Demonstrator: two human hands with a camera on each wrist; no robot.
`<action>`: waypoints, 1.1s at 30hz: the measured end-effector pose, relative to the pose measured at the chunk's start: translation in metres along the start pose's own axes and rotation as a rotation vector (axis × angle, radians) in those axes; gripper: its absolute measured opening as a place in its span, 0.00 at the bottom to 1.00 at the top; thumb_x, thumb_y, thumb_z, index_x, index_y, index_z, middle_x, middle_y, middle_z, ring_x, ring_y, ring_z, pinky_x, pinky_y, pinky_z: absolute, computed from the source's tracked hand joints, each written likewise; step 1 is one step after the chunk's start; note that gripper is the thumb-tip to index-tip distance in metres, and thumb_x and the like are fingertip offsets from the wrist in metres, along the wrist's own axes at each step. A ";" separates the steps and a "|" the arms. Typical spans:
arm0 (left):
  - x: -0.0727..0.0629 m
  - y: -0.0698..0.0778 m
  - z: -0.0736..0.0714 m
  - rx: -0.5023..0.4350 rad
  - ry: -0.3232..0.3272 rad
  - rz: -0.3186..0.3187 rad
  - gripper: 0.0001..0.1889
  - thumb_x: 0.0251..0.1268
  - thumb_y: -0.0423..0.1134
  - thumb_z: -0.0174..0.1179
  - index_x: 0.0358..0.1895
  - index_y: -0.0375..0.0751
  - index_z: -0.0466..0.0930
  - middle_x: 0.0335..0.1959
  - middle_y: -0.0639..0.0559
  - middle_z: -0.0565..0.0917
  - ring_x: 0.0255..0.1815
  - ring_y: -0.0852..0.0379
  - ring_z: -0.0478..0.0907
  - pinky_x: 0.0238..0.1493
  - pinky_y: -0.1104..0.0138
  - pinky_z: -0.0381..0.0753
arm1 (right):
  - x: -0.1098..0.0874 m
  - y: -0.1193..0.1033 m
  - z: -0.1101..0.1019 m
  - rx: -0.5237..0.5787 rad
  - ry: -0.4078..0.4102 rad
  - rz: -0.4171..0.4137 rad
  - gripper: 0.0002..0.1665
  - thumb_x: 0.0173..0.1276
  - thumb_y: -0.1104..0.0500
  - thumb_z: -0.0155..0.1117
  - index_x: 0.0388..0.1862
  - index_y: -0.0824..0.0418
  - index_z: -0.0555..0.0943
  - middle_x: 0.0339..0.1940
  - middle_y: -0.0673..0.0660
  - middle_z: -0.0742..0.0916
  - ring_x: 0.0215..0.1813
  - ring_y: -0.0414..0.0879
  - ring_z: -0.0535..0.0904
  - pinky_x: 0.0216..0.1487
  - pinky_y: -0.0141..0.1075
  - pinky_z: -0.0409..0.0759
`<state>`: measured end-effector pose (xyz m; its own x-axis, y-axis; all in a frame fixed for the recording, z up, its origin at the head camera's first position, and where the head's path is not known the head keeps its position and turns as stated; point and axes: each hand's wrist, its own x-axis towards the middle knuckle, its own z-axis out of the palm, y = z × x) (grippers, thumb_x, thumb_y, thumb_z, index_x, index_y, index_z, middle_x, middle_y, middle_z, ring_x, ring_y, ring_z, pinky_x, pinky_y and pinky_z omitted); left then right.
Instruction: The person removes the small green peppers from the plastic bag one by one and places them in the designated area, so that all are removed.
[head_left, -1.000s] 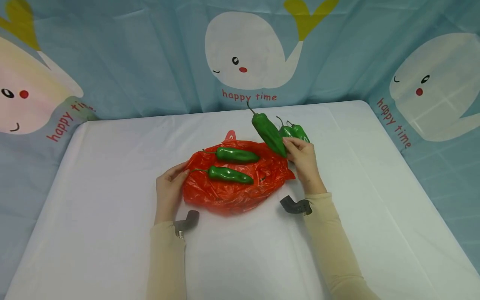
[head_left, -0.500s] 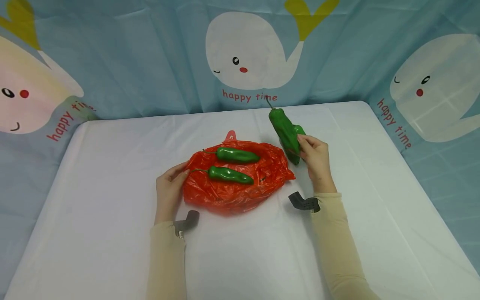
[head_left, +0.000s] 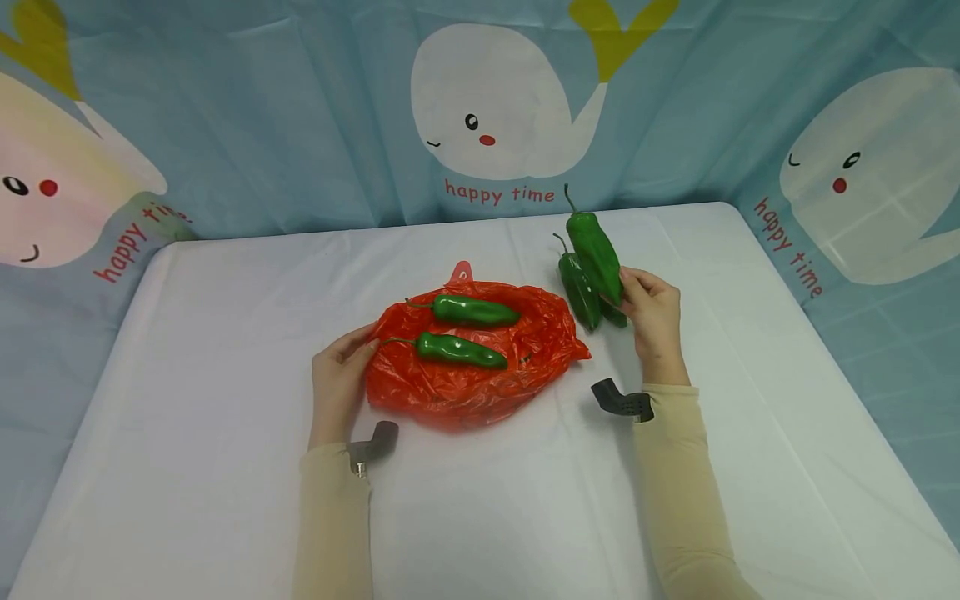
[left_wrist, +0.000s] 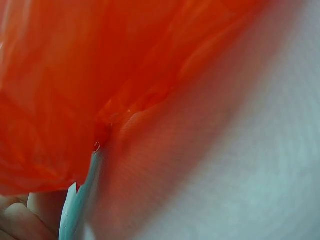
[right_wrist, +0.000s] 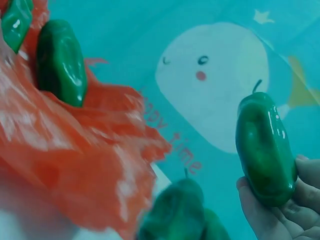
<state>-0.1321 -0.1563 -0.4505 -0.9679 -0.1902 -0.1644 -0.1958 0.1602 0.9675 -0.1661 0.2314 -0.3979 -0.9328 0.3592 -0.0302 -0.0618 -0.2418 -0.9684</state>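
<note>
My right hand (head_left: 654, 310) pinches the lower end of a green pepper (head_left: 594, 250), its stem pointing up and away. Two other green peppers (head_left: 579, 293) lie on the table under it, one largely hidden. In the right wrist view, thumb and fingers grip the held pepper (right_wrist: 266, 150) near its base. A red plastic bag (head_left: 465, 392) lies spread in the middle, with one green pepper (head_left: 474, 311) and, nearer me, another pepper (head_left: 459, 350) on it. My left hand (head_left: 343, 375) holds the bag's left edge between thumb and fingers; the left wrist view is mostly red plastic (left_wrist: 75, 90).
A white cloth (head_left: 202, 400) covers the table. Behind it hangs a blue curtain (head_left: 300, 117) with whale prints. Dark wrist-camera mounts sit on the left sleeve (head_left: 333, 517) and the right sleeve (head_left: 678, 475).
My right hand has moved right, carrying the pepper from above the bag's right edge to over the two peppers beside it. The left hand and the bag have stayed still.
</note>
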 end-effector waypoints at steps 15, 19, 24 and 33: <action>0.000 -0.002 0.000 -0.011 -0.008 -0.002 0.18 0.67 0.43 0.57 0.58 0.45 0.78 0.56 0.51 0.80 0.59 0.59 0.73 0.57 0.71 0.73 | 0.009 0.000 -0.026 0.046 0.181 0.042 0.09 0.66 0.68 0.60 0.27 0.62 0.84 0.31 0.56 0.83 0.32 0.42 0.83 0.34 0.30 0.83; 0.001 -0.002 0.000 -0.012 -0.011 0.000 0.18 0.67 0.44 0.57 0.58 0.45 0.78 0.56 0.51 0.80 0.59 0.58 0.73 0.57 0.71 0.73 | 0.011 0.001 -0.031 0.006 0.235 0.077 0.09 0.66 0.67 0.60 0.27 0.60 0.83 0.34 0.55 0.82 0.35 0.41 0.82 0.35 0.27 0.82; 0.001 -0.002 0.000 -0.012 -0.011 -0.002 0.18 0.67 0.44 0.57 0.58 0.45 0.78 0.56 0.51 0.80 0.59 0.58 0.74 0.56 0.72 0.73 | 0.014 0.005 -0.037 -0.077 0.294 0.131 0.06 0.67 0.65 0.60 0.33 0.63 0.83 0.37 0.54 0.80 0.36 0.39 0.80 0.34 0.24 0.80; -0.001 0.000 0.000 -0.044 -0.007 0.028 0.18 0.67 0.41 0.58 0.58 0.42 0.78 0.56 0.48 0.80 0.57 0.58 0.75 0.53 0.75 0.74 | 0.018 0.018 -0.043 -0.268 0.327 0.130 0.07 0.68 0.63 0.59 0.39 0.65 0.83 0.35 0.49 0.80 0.35 0.36 0.78 0.30 0.21 0.78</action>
<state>-0.1306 -0.1558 -0.4508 -0.9740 -0.1791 -0.1386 -0.1620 0.1230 0.9791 -0.1684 0.2727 -0.4263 -0.7624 0.6181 -0.1915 0.1835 -0.0773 -0.9800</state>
